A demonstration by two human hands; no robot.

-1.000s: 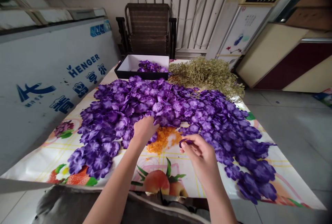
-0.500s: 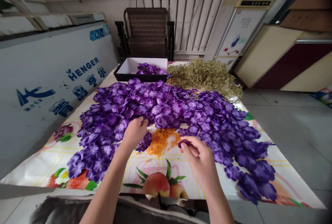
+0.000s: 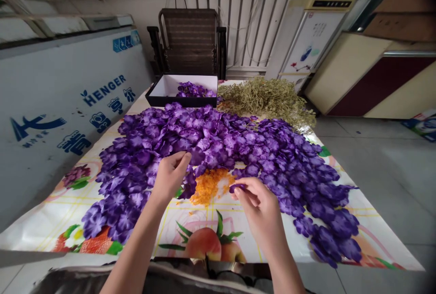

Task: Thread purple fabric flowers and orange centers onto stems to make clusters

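Petals (image 3: pixel 211 135) lie behind crumbs (image 3: pixel 203 188); right hand (image 3: pixel 258 199), rightward, pinches a petal (image 3: pixel 236 188); left hand (image 3: pixel 168 173), leftward, hold unclear; cloth (image 3: pixel 240 217) leaves room in front.

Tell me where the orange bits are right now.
In the head view, the orange bits lie about midway across the tablecloth, between the left hand and the right hand, just on the near side of the purple petals.
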